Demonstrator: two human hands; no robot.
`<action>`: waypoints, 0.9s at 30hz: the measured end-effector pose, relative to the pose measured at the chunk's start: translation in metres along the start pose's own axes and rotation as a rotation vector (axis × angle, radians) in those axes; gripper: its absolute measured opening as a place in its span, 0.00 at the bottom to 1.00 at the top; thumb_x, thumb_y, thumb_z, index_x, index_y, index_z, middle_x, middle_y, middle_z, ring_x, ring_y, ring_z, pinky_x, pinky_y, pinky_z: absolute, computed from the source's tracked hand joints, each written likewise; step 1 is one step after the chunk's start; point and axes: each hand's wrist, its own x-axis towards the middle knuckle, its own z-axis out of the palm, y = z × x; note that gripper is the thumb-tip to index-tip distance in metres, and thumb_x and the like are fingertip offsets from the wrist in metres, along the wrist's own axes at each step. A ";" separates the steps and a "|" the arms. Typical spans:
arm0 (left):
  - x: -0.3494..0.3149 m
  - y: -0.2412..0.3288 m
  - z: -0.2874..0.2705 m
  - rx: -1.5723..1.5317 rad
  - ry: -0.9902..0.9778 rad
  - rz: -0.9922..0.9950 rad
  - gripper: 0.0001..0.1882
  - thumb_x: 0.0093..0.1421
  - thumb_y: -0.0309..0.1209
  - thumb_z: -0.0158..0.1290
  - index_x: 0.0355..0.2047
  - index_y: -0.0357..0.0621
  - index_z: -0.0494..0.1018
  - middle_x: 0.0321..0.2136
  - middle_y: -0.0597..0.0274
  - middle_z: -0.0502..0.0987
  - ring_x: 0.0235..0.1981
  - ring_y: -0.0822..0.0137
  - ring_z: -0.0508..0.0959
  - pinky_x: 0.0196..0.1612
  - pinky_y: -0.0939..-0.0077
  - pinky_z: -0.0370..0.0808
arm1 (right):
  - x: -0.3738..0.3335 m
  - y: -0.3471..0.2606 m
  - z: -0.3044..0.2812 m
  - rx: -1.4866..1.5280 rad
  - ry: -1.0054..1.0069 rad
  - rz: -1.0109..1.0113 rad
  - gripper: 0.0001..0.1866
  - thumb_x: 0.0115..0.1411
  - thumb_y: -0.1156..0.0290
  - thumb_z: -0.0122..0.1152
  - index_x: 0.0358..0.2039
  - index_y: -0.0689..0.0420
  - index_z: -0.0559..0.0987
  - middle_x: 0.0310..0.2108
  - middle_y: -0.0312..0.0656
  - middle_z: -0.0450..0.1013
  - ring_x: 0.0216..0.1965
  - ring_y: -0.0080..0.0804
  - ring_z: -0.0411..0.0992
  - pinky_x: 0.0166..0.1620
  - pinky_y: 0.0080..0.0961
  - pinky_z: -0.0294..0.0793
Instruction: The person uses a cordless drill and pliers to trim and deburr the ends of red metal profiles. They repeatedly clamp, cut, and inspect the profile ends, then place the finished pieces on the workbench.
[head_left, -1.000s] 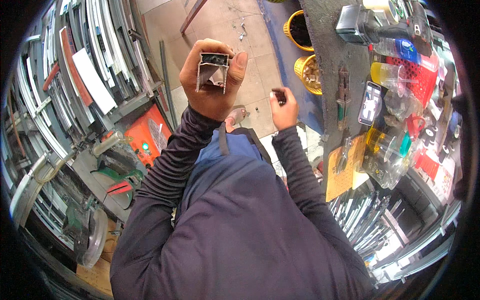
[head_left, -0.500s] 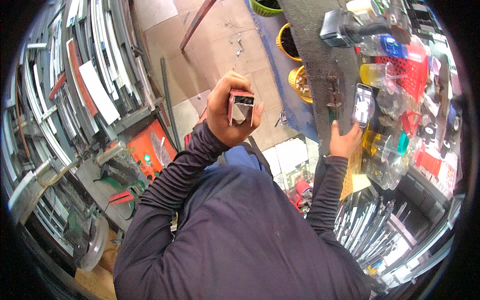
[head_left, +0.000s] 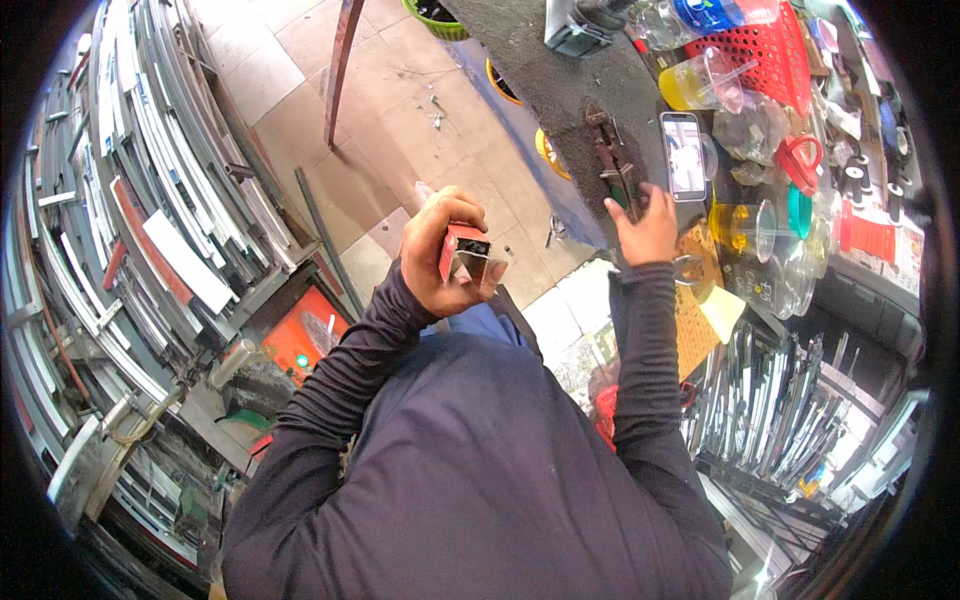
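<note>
In my left hand [head_left: 430, 262] is a short red metal channel profile [head_left: 463, 247], its hollow end facing up; the fingers are wrapped round it. My right hand [head_left: 650, 232] is over the dark bench at the right, with thumb and fingers spread. Between its thumb and forefinger lies the near end of a rusty hand tool with a dark green handle [head_left: 622, 188]; the frames do not show a firm grip on it. A lit phone [head_left: 683, 156] lies just beyond the right hand's fingers.
Racks of long profiles [head_left: 150, 215] fill the left. Plastic cups [head_left: 700, 80], bottles and a red basket [head_left: 790, 50] crowd the bench's far right. An orange case [head_left: 308, 335] is left of my arm. Upright metal strips [head_left: 765, 400] stand at the lower right.
My right hand has moved from beside the phone to the near end of the rusty tool. My left hand still holds the red profile, now slightly lower. The view has shifted.
</note>
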 end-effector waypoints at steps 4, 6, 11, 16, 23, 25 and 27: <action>0.006 0.001 -0.002 0.011 -0.133 -0.064 0.21 0.50 0.28 0.75 0.39 0.42 0.75 0.29 0.58 0.76 0.30 0.58 0.79 0.35 0.67 0.75 | 0.021 -0.005 -0.004 0.088 -0.239 0.106 0.33 0.54 0.58 0.87 0.53 0.65 0.84 0.44 0.54 0.85 0.45 0.47 0.84 0.52 0.41 0.82; 0.011 0.002 -0.005 -0.053 -0.223 -0.129 0.21 0.52 0.33 0.77 0.37 0.41 0.75 0.29 0.59 0.79 0.27 0.61 0.79 0.34 0.68 0.75 | 0.032 -0.013 -0.011 0.292 -0.408 0.128 0.27 0.57 0.62 0.84 0.52 0.65 0.86 0.47 0.50 0.87 0.45 0.36 0.84 0.52 0.34 0.81; 0.027 0.003 -0.008 -0.146 -0.364 -0.122 0.16 0.54 0.31 0.77 0.35 0.40 0.81 0.31 0.59 0.83 0.29 0.60 0.82 0.36 0.68 0.77 | 0.029 -0.056 -0.046 0.804 -0.562 0.176 0.18 0.67 0.64 0.76 0.50 0.63 0.86 0.43 0.36 0.84 0.42 0.22 0.78 0.47 0.24 0.77; 0.044 -0.001 -0.012 -0.138 -0.360 -0.047 0.23 0.47 0.35 0.82 0.40 0.41 0.85 0.32 0.57 0.83 0.34 0.57 0.84 0.40 0.65 0.79 | -0.049 -0.097 -0.101 1.032 0.035 0.215 0.13 0.73 0.64 0.70 0.49 0.58 0.81 0.38 0.35 0.81 0.38 0.24 0.78 0.43 0.26 0.79; 0.059 -0.015 0.019 -0.189 -0.704 -0.073 0.20 0.46 0.37 0.79 0.28 0.44 0.78 0.22 0.57 0.80 0.25 0.56 0.84 0.31 0.65 0.77 | -0.112 -0.119 -0.202 0.986 -0.215 0.594 0.22 0.78 0.56 0.65 0.60 0.61 0.76 0.31 0.39 0.80 0.23 0.23 0.75 0.29 0.23 0.76; 0.062 -0.022 0.042 -0.241 -0.815 -0.037 0.16 0.44 0.36 0.75 0.26 0.44 0.79 0.20 0.59 0.77 0.20 0.58 0.78 0.27 0.68 0.73 | -0.121 -0.118 -0.224 0.614 -0.578 0.704 0.19 0.73 0.56 0.71 0.49 0.62 0.85 0.28 0.44 0.83 0.27 0.25 0.82 0.30 0.26 0.78; 0.065 -0.029 0.059 -0.271 -0.964 -0.039 0.17 0.44 0.37 0.76 0.26 0.44 0.79 0.20 0.59 0.77 0.20 0.57 0.78 0.27 0.68 0.73 | -0.131 -0.115 -0.231 0.523 -0.849 0.547 0.19 0.73 0.62 0.73 0.52 0.65 0.83 0.33 0.41 0.82 0.28 0.24 0.81 0.30 0.25 0.78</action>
